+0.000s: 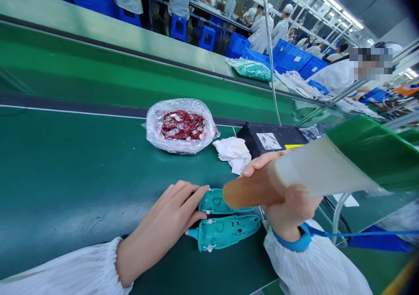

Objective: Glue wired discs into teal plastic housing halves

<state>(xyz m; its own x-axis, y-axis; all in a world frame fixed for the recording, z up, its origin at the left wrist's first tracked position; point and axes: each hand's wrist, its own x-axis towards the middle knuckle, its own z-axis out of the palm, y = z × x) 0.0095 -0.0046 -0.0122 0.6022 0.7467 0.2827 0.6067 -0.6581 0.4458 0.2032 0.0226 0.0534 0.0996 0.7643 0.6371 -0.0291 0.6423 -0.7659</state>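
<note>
My left hand (170,214) has its index finger and thumb around the narrow left end of the upper teal plastic shell half (214,200). Below it lies the lower teal shell half (227,231), its hollow side up and a pale nozzle at its left end. My right hand (291,203) is closed around a large tapered tube-like object (304,166), held tilted over the upper shell. This object is green at its wide end, frosted white in the middle and brown at its rounded end, which covers part of the upper shell. A blue band circles my right wrist.
A clear plastic bag (153,131) of red wires with small silvery discs stands on the green bench. White crumpled cloth (233,151) and a black box (268,138) are to its right. Beyond runs a green conveyor (114,74). Co-workers and blue crates (291,57) are behind.
</note>
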